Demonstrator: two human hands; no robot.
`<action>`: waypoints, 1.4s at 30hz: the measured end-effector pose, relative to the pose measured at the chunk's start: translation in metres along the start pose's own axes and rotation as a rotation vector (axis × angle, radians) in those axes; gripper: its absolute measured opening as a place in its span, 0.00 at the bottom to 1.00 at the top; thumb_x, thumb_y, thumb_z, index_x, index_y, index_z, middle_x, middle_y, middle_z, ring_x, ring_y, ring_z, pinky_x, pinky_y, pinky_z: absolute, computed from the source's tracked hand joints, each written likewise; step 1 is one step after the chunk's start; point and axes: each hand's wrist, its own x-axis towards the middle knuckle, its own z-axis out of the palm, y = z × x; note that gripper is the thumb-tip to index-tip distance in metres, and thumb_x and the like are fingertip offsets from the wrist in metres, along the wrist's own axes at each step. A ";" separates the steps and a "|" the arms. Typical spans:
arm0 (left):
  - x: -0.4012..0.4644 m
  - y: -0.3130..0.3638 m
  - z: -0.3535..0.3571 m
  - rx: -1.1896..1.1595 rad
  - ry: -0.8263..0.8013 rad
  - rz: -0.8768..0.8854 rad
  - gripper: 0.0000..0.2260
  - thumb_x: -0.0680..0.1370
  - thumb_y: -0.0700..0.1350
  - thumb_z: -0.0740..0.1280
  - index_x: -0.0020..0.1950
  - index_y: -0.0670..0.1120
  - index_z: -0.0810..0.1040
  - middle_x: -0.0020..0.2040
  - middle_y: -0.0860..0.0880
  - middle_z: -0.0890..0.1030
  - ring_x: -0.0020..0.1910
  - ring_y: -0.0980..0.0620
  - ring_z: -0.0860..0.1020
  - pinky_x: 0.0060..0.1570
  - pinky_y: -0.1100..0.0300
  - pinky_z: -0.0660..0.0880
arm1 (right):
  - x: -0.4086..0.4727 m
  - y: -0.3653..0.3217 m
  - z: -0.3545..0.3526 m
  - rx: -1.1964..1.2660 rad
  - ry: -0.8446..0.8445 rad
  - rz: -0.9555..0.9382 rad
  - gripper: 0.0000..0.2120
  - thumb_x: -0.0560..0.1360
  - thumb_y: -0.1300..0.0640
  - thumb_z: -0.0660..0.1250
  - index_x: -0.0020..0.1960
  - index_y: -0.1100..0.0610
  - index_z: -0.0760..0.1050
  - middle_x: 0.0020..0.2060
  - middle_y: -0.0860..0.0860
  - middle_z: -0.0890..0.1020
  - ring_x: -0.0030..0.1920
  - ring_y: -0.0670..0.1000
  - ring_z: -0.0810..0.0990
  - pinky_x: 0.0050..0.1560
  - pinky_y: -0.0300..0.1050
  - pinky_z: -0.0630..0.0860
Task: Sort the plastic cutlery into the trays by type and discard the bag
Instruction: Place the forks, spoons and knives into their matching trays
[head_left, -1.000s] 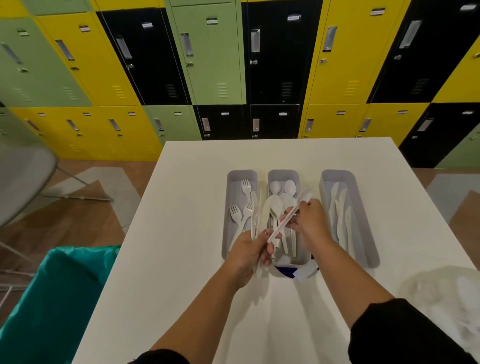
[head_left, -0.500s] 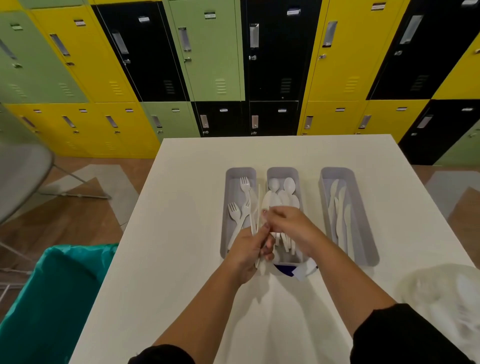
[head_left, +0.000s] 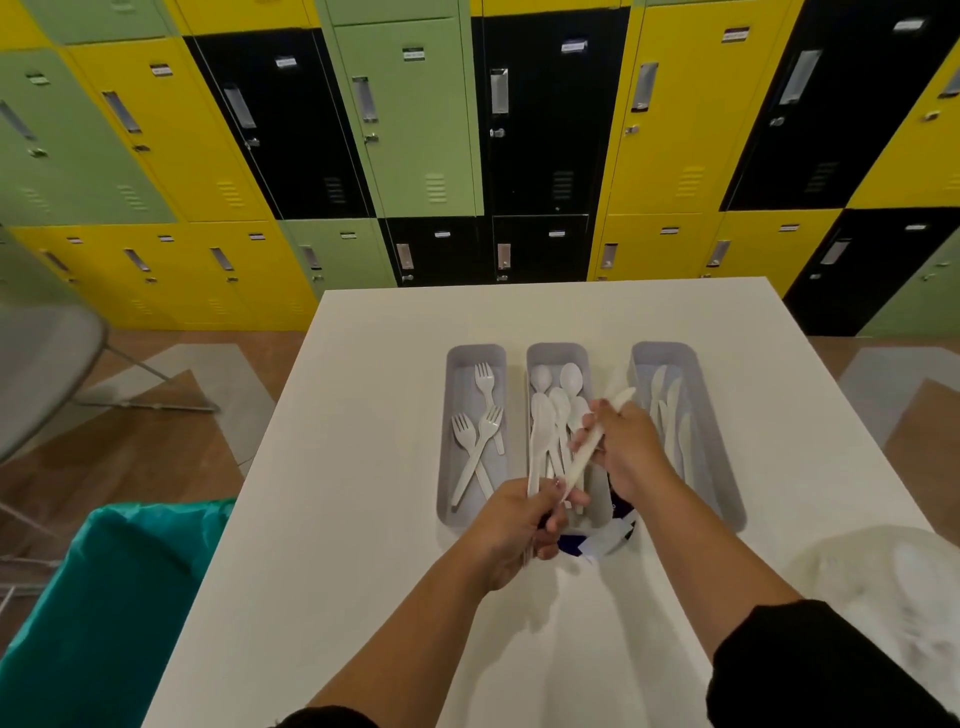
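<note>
Three grey trays stand side by side on the white table (head_left: 363, 519). The left tray (head_left: 457, 364) holds three white forks, the middle tray (head_left: 556, 351) several spoons, the right tray (head_left: 711, 441) several knives. My left hand (head_left: 514, 530) grips a bundle of white cutlery at the near end of the middle tray. My right hand (head_left: 626, 447) pinches a white plastic knife (head_left: 597, 439) that slants up toward the right tray, its lower end still near my left hand. A bag (head_left: 602, 540), white with dark blue, lies partly hidden under my hands.
A teal-lined bin (head_left: 104, 597) stands on the floor at the table's left. A blurred crumpled clear plastic (head_left: 883, 582) lies at the table's right near edge. Lockers line the far wall. A grey chair (head_left: 47, 364) is at far left.
My right hand went to the bundle in my left hand, then drew a white knife out up and to the right. The left hand stayed put.
</note>
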 end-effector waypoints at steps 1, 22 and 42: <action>0.001 0.000 0.001 -0.002 -0.001 -0.015 0.15 0.83 0.45 0.55 0.46 0.41 0.78 0.24 0.52 0.66 0.24 0.56 0.60 0.24 0.66 0.60 | 0.005 -0.002 -0.007 0.011 0.042 -0.001 0.06 0.82 0.61 0.53 0.52 0.61 0.68 0.31 0.52 0.70 0.28 0.50 0.69 0.34 0.45 0.74; 0.033 0.003 0.015 -0.140 0.377 0.013 0.12 0.81 0.41 0.52 0.53 0.42 0.75 0.32 0.49 0.70 0.24 0.55 0.61 0.22 0.65 0.60 | 0.028 0.000 -0.065 -0.708 0.171 -0.178 0.13 0.80 0.61 0.54 0.60 0.64 0.70 0.50 0.60 0.78 0.56 0.61 0.75 0.46 0.47 0.70; 0.033 0.002 -0.022 0.626 0.657 0.215 0.18 0.81 0.37 0.57 0.71 0.41 0.66 0.70 0.45 0.69 0.62 0.53 0.70 0.53 0.71 0.60 | -0.001 0.026 -0.064 -0.630 0.234 -0.286 0.17 0.78 0.64 0.58 0.67 0.60 0.71 0.65 0.58 0.75 0.65 0.56 0.72 0.65 0.49 0.69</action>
